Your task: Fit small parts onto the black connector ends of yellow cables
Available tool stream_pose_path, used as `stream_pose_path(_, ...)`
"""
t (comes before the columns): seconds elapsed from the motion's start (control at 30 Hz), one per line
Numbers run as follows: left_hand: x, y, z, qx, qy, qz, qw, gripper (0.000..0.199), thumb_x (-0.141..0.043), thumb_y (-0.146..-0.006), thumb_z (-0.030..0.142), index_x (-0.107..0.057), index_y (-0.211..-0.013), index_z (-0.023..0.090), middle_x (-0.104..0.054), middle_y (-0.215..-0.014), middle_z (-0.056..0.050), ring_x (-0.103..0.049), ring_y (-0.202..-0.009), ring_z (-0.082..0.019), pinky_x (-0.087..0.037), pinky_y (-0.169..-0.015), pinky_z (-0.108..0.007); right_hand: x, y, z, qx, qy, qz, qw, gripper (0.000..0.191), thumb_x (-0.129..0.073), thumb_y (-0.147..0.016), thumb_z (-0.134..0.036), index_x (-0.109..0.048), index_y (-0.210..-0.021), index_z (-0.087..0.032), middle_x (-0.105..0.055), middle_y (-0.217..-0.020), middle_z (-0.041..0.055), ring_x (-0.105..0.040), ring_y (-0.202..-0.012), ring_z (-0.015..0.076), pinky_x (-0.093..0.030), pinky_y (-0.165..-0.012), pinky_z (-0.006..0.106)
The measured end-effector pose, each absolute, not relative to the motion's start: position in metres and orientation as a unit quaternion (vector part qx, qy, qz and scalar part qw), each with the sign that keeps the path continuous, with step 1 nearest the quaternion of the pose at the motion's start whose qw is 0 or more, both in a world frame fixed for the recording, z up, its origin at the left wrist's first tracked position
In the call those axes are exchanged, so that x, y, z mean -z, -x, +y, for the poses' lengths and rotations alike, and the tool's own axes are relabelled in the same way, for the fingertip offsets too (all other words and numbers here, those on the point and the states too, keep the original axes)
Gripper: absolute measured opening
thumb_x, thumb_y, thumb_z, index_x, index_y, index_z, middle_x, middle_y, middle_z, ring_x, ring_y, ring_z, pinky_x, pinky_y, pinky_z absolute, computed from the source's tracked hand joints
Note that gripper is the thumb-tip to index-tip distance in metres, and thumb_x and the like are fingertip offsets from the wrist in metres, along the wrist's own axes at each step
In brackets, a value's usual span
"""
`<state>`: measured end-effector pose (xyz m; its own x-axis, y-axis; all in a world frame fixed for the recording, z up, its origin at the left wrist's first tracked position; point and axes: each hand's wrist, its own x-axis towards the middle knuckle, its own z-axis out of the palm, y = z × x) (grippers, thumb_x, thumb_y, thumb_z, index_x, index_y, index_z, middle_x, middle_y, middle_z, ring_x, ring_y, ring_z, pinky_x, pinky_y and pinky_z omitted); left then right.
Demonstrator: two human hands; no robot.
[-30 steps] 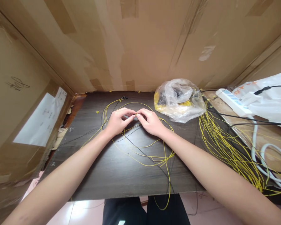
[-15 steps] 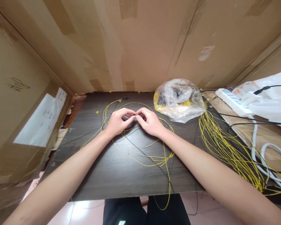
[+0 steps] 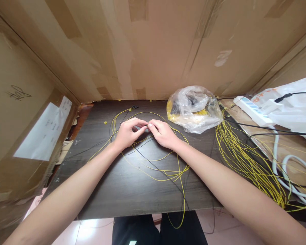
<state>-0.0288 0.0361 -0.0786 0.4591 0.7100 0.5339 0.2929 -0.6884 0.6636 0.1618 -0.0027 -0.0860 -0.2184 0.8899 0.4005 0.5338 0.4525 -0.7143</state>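
Note:
My left hand (image 3: 131, 132) and my right hand (image 3: 161, 132) meet fingertip to fingertip above the dark tabletop (image 3: 112, 190). Thumb and fingers of each are pinched together at one small spot; what lies between them is too small and covered to name. Beneath and around both hands spread loose loops of thin yellow cable (image 3: 165, 179), with a thin black cable (image 3: 153, 163) crossing among them. The black tips (image 3: 134, 107) of some cables lie beyond my left hand. One yellow loop hangs over the table's front edge.
A clear plastic bag (image 3: 194, 119) with yellow and black contents sits at the back right. Right of it run a thick bundle of yellow cables (image 3: 242, 163), a white power strip (image 3: 254, 110) and a white bag (image 3: 296, 105). Cardboard walls (image 3: 158, 61) enclose the back and sides.
My right hand's fingers have closed in a little, the thumb now pressed against the fingers. My left hand keeps its place, and the cables lie nearly as before.

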Motion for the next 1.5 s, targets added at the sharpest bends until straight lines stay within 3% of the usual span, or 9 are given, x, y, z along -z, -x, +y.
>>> stream_pose_path(0.2,0.0787,0.0288,0.0359,-0.417,-0.819,0.305,0.249,0.015,-0.071,-0.091,0.028,-0.079,-0.100,0.019,-0.075,-0.090,-0.005,-0.070,-0.076,-0.014,-0.058,-0.061,-0.021,0.0875,-0.1624,-0.0014,-0.218,0.475,-0.756,0.395,0.028,-0.040,-0.105,-0.026,-0.058,-0.084,-0.019,-0.068,-0.087,0.0054,-0.060,-0.085,0.0201,-0.043,-0.083,0.034)
stream_pose_path(0.37,0.0807,0.0285,0.0369,-0.419,-0.805,0.325,0.267,0.017,-0.071,-0.090,0.032,-0.078,-0.098,0.019,-0.076,-0.090,-0.005,-0.071,-0.075,-0.014,-0.059,-0.061,-0.021,0.0875,-0.1607,-0.0029,-0.236,0.470,-0.732,0.433,0.011,-0.052,-0.099,-0.027,-0.060,-0.097,-0.019,-0.067,-0.095,0.0053,-0.061,-0.084,0.0184,-0.046,-0.078,0.031)
stream_pose_path(0.47,0.0816,0.0287,0.0376,-0.416,-0.804,0.328,0.272,0.017,-0.072,-0.089,0.032,-0.078,-0.098,0.019,-0.076,-0.090,-0.004,-0.071,-0.074,-0.014,-0.059,-0.063,-0.021,0.0870,-0.1598,-0.0042,-0.236,0.473,-0.729,0.435,0.009,-0.054,-0.097,-0.027,-0.058,-0.095,-0.020,-0.066,-0.092,0.0046,-0.060,-0.081,0.0179,-0.046,-0.075,0.031)
stream_pose_path(0.93,0.0797,0.0288,0.0370,-0.417,-0.816,0.305,0.258,0.016,-0.070,-0.091,0.030,-0.077,-0.099,0.018,-0.074,-0.090,-0.005,-0.070,-0.076,-0.014,-0.059,-0.063,-0.021,0.0863,-0.1614,-0.0020,-0.225,0.472,-0.748,0.409,0.024,-0.043,-0.104,-0.028,-0.060,-0.089,-0.020,-0.068,-0.089,0.0043,-0.061,-0.084,0.0189,-0.044,-0.080,0.033)
stream_pose_path(1.2,0.0808,0.0283,0.0378,-0.420,-0.801,0.323,0.279,0.017,-0.072,-0.090,0.033,-0.077,-0.098,0.018,-0.075,-0.090,-0.005,-0.071,-0.077,-0.015,-0.060,-0.064,-0.022,0.0853,-0.1598,-0.0050,-0.239,0.472,-0.726,0.440,0.007,-0.053,-0.096,-0.026,-0.056,-0.095,-0.020,-0.065,-0.090,0.0035,-0.059,-0.078,0.0174,-0.046,-0.074,0.031)
stream_pose_path(1.5,0.0796,0.0280,0.0370,-0.426,-0.806,0.305,0.277,0.014,-0.071,-0.090,0.029,-0.076,-0.098,0.018,-0.074,-0.090,-0.004,-0.071,-0.075,-0.013,-0.060,-0.063,-0.021,0.0873,-0.1615,-0.0018,-0.211,0.463,-0.751,0.421,0.027,-0.040,-0.103,-0.028,-0.054,-0.082,-0.020,-0.060,-0.086,0.0044,-0.057,-0.082,0.0184,-0.042,-0.079,0.033)
